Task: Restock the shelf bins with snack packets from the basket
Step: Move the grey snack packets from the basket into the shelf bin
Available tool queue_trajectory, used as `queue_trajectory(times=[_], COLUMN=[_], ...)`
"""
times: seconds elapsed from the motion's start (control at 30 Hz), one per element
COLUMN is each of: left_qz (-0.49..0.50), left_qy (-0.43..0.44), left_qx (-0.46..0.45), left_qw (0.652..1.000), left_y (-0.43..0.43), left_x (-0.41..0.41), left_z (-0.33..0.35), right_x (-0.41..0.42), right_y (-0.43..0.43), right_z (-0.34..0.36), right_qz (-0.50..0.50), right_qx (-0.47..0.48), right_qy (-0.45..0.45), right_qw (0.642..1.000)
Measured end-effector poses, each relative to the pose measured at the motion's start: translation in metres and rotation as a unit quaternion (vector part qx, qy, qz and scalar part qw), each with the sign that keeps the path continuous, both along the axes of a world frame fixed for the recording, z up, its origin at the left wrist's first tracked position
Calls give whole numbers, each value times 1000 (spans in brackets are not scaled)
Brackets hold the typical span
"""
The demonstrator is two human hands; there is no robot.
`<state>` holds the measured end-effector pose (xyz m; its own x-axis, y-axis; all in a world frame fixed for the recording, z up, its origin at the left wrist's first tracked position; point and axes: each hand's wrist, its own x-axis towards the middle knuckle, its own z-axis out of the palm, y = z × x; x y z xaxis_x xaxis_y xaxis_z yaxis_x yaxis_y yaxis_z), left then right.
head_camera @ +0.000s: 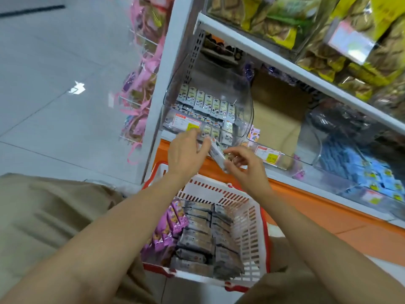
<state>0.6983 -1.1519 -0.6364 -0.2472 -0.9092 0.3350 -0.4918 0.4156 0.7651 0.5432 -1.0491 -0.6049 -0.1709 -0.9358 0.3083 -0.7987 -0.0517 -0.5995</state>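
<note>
Packet (215, 155) gripped at bin (241, 95) front: left hand (186, 151) curled on far end, right hand (243, 164) pinching near end. Basket (248, 220) nearer, stocked with packs (197, 238).

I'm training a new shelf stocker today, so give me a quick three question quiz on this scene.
1. True or false: the basket holds only purple packets.
2. Which colour are the packets in the rightmost clear bin? A blue, B red, C black.
3. Fill in: the right hand holds a ____ packet.
Key: 1 false; 2 A; 3 grey.
</note>
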Motion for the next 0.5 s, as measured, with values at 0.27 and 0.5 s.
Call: queue_trajectory(times=[0.27,0.5], left_qz=[-9,-36], left_qy=[-175,-263], left_qx=[-165,-196], left_qw=[971,944], left_y=[-38,-56], left_x=[22,29], left_z=[-13,-24], right_x=[-1,0], right_y=[-64,-126], right_z=[51,52], right_qz=[-111,-168], right_qx=[-13,98], right_qy=[15,126], right_qw=[994,973])
